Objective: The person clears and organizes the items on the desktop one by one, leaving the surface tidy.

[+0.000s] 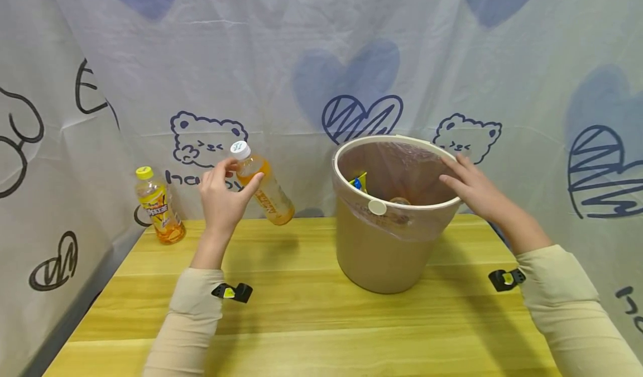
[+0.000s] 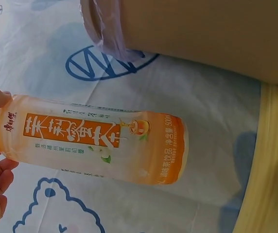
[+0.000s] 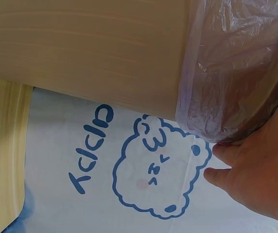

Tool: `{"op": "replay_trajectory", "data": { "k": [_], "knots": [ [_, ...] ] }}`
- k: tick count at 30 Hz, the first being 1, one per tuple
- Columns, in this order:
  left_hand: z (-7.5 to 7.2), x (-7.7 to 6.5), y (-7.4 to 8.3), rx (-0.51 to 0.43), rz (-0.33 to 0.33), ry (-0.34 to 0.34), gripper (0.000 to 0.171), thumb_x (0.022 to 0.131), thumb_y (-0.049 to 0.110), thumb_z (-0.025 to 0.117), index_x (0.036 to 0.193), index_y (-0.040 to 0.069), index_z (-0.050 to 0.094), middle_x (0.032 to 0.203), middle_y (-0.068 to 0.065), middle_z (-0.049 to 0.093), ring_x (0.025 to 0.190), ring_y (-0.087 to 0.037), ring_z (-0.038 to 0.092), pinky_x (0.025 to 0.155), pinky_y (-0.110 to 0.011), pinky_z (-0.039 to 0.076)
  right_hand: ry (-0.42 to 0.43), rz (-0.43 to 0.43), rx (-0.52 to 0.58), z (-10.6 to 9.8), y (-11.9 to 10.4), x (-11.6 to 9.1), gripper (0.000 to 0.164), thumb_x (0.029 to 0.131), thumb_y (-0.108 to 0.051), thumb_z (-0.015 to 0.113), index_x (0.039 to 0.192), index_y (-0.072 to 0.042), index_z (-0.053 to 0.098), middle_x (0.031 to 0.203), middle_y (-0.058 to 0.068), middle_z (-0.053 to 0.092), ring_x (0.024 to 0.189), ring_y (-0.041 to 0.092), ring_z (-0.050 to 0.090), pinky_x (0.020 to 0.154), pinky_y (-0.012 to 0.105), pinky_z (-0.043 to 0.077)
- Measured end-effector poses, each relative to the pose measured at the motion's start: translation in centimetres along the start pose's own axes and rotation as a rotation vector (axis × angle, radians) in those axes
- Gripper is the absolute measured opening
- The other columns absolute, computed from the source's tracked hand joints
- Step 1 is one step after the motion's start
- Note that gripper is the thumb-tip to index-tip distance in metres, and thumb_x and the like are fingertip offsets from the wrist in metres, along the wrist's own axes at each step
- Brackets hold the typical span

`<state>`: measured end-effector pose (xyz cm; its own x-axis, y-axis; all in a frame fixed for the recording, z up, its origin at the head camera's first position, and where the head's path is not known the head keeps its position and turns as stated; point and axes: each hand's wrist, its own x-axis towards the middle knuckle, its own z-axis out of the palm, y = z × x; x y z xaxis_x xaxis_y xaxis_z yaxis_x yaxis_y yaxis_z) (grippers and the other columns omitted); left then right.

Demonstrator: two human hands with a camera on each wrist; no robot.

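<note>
My left hand (image 1: 223, 195) grips a plastic tea bottle (image 1: 271, 195) near its neck, between thumb and fingers. The bottle has a white cap and an orange-and-clear label, and it hangs tilted above the table's back edge. In the left wrist view the bottle's label (image 2: 73, 131) faces the camera. At the right, my right hand (image 1: 472, 184) rests on the rim of a brown trash bin (image 1: 382, 254), its fingers extended. A clear plastic liner (image 3: 236, 58) is folded over that rim. Inside the bin lie a yellow-and-blue wrapper (image 1: 359, 182) and a roundish clear item (image 1: 400, 201), partly hidden.
A second bottle (image 1: 159, 206) with a yellow cap and orange drink stands at the table's back left. Beneath everything is a yellow wood-grain table (image 1: 301, 321). A white cloth (image 1: 281, 75) with hearts and bears hangs behind it.
</note>
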<state>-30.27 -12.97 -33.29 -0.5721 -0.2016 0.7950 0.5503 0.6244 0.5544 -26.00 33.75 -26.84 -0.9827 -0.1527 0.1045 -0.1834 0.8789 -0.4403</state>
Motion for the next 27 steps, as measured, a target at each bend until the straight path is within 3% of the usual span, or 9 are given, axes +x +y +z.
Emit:
{"op": "replay_trajectory", "data": {
  "k": [10,17,27],
  "knots": [
    [0.8,0.7,1.3,-0.08,-0.005,0.042,0.058,0.076,0.036,0.081,0.118,0.0,0.062,0.106,-0.018,0.068,0.099,-0.033,0.053,0.094,-0.047,0.031,0.001,-0.001,-0.002,0.0,0.0,0.0,0.065,0.104,-0.046,0.029,0.157,-0.014,0.01,0.162,0.024,-0.01,0.145,0.054,-0.003,0.105,0.078,0.009],
    [1.1,1.2,2.0,-0.17,-0.018,0.117,0.058,0.073,0.032,0.083,0.117,0.0,0.063,0.102,-0.018,0.069,0.093,-0.03,0.056,0.086,-0.031,0.033,0.003,0.0,-0.005,0.0,0.1,0.1,0.065,0.104,-0.046,0.028,0.157,-0.014,0.01,0.162,0.024,-0.01,0.146,0.054,-0.004,0.106,0.078,0.008],
    [1.0,1.7,3.2,-0.309,-0.089,0.17,0.052,0.076,0.025,0.081,0.119,0.001,0.064,0.107,-0.015,0.069,0.094,-0.011,0.055,0.08,-0.024,0.033,0.003,-0.005,0.002,0.0,0.1,0.1,0.065,0.104,-0.046,0.029,0.157,-0.014,0.01,0.161,0.025,-0.01,0.146,0.054,-0.004,0.106,0.077,0.008]
  ]
}}
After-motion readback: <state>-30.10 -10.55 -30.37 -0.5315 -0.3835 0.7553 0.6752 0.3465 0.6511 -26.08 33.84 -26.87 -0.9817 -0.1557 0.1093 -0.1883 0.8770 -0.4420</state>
